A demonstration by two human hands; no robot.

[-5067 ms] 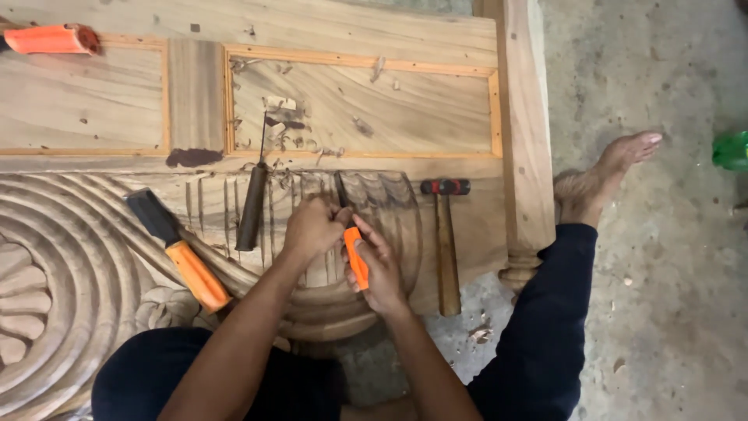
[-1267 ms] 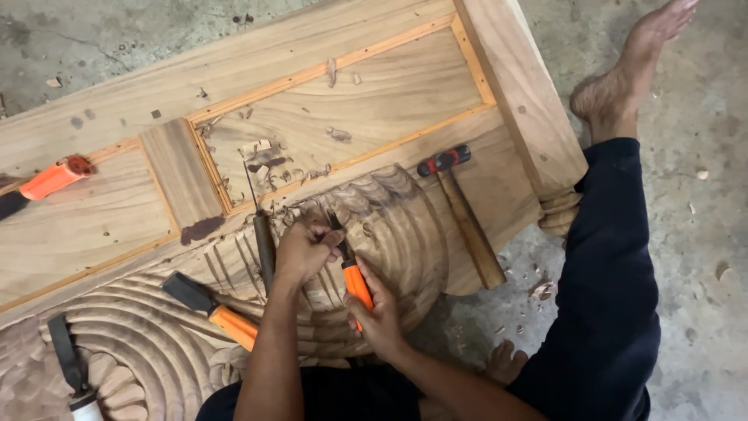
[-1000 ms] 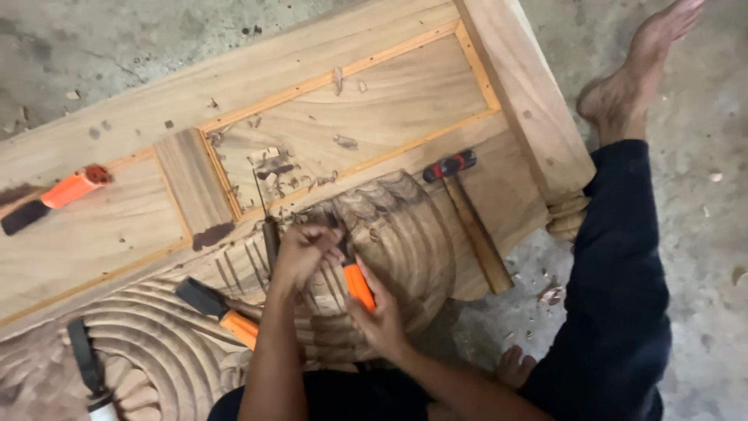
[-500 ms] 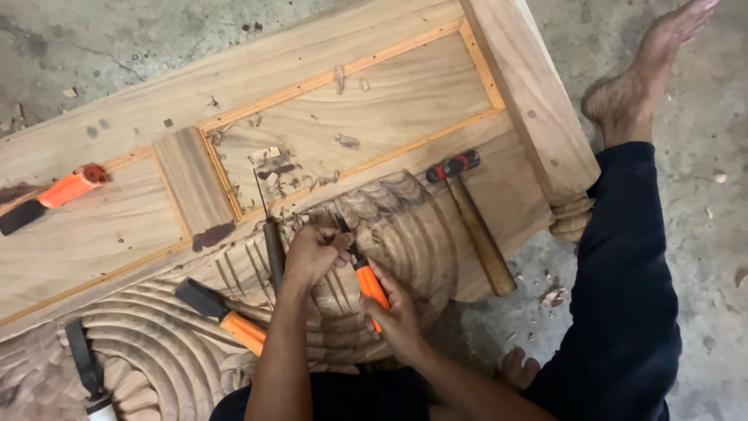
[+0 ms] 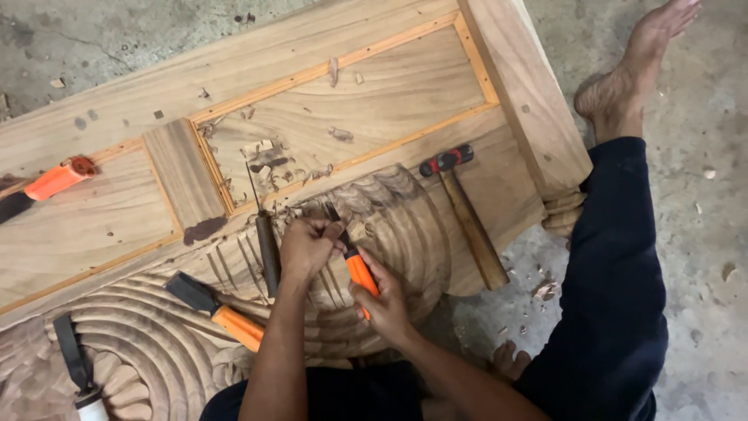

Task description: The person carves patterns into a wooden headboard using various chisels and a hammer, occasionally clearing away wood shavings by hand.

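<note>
**Two hands on one orange-handled chisel**

Both hands hold the same tool over the carved wooden panel. The right hand is wrapped around the orange handle of the chisel, with the fingers closed on it. The left hand is curled near the dark blade, and its fingertips pinch the blade close to the wood. The blade tip touches the fan-shaped ridges of the carving, just below the recessed flat panel where wood chips lie.

Just beside the left hand lies a dark gouge, its thin shaft pointing up toward the chips. A broad chisel with orange handle lies on the curved grooves near the left forearm. A hammer with a wooden handle rests on the panel to the right of the hands. Well apart, at the left edge, lies another orange-handled tool, and a dark-bladed tool with a white handle lies at the lower left. The person's bare foot rests on the concrete floor.
</note>
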